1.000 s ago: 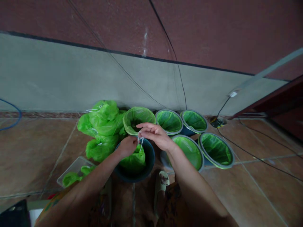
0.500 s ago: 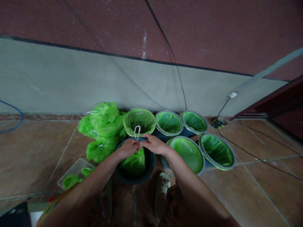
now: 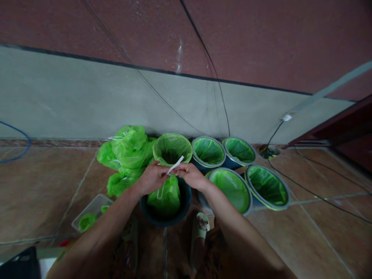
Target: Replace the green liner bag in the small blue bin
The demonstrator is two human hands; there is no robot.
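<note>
While both hands pinch the thin white drawstring (image 3: 175, 166) of the gathered green plastic bag (image 3: 165, 193) sitting in the dark round bin (image 3: 183, 205), left hand (image 3: 151, 179) and right hand (image 3: 190, 176) should, judging by slack, pull evenly apart.

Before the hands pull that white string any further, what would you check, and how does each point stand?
1. Both hands on the white drawstring: ok; left hand and right hand pinch it.
2. Green bag sits inside the dark bin: ok.
3. Bag mouth gathered shut: cannot tell, fingers hide it.
4. Knot finished: cannot tell.
5. Neighbouring lined bin upright: ok.
6. Tied bags lie apart from the hands: ok.
</note>
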